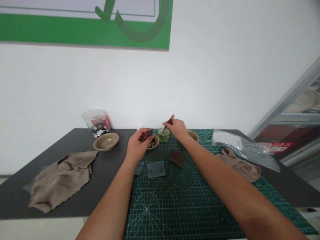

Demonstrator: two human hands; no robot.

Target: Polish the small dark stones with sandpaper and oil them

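My left hand (137, 143) is closed on a dark reddish-brown piece (146, 135), whose exact kind I cannot make out. It is held over a small bowl (157, 142) of brownish lumps. My right hand (177, 128) pinches a few thin wooden sticks (171, 119). Their lower ends point down into a small clear glass jar (164, 136) with yellow-green contents. Nearer to me on the mat lie a dark brown square piece (177, 158) and a blue-grey square piece (156, 169). A second blue-grey piece (139, 168) sits partly behind my left wrist.
A green cutting mat (160, 206) covers the table's middle and right. At left are a tan bowl (106, 142), a tilted clear plastic jar (97, 124) and a brown cloth (62, 176). Another bowl (194, 135), a plastic bag (246, 150) and a crumpled cloth (240, 165) lie right.
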